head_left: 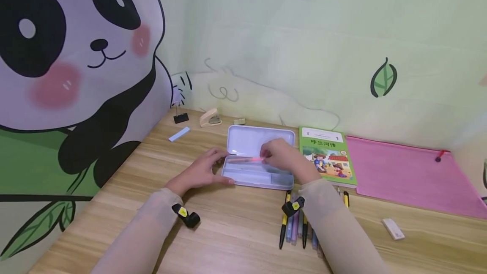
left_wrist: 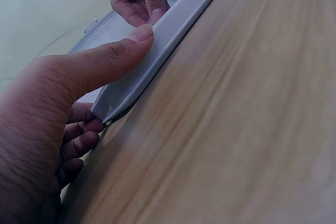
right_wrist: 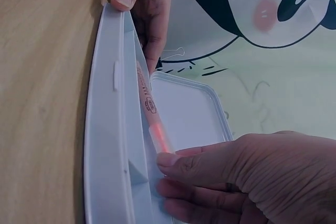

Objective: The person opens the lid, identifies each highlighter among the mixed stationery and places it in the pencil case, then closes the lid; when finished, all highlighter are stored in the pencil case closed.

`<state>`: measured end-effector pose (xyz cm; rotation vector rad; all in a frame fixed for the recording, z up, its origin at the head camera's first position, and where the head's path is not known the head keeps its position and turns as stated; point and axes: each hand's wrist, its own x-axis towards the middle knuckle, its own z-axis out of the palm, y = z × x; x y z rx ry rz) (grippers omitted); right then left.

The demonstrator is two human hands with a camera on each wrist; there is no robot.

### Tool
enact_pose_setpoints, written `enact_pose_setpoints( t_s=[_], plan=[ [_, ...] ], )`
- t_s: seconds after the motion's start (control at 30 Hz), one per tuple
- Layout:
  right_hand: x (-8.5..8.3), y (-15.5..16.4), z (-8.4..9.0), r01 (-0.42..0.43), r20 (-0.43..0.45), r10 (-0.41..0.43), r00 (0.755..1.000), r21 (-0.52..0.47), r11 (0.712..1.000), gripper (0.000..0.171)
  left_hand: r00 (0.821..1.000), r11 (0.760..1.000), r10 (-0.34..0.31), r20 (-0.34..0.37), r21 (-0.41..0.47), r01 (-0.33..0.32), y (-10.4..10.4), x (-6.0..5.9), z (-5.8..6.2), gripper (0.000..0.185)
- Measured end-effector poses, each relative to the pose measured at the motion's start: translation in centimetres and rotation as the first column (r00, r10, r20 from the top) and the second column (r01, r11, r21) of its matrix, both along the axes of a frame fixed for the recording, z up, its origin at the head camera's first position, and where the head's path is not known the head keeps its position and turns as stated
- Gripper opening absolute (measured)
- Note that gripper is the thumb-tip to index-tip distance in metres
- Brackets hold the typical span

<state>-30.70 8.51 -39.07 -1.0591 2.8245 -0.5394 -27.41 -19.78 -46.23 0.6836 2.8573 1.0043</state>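
A pale blue-white pencil case (head_left: 249, 137) lies with its lid raised at the back. My left hand (head_left: 199, 170) grips its left end, the thumb (left_wrist: 123, 53) over the front edge and the fingers around the side. In the right wrist view, my right hand (right_wrist: 210, 174) pinches the capped end of a pink highlighter (right_wrist: 148, 100) between thumb and fingers. The highlighter's other end reaches into the long rear compartment, close to the case's left end. A divider (right_wrist: 137, 163) splits the front part of the case.
Several pens and markers (head_left: 284, 223) lie under my right forearm. To the right are a green book (head_left: 329, 157), a pink pouch (head_left: 411, 176) and a white eraser (head_left: 393, 228). Behind sit a binder clip (head_left: 181, 118), a stapler (head_left: 210, 118) and a blue strip (head_left: 179, 134).
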Motion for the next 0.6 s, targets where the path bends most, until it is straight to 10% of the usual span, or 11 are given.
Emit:
enact_pose_setpoints(
  t_s=[0.6],
  plan=[
    [-0.04, 0.10, -0.26, -0.058, -0.052, 0.057, 0.997, -0.017, 0.998, 0.008, 1.000, 1.000, 0.012, 0.013, -0.006, -0.012, 0.03, -0.07, -0.12, 0.101]
  ],
)
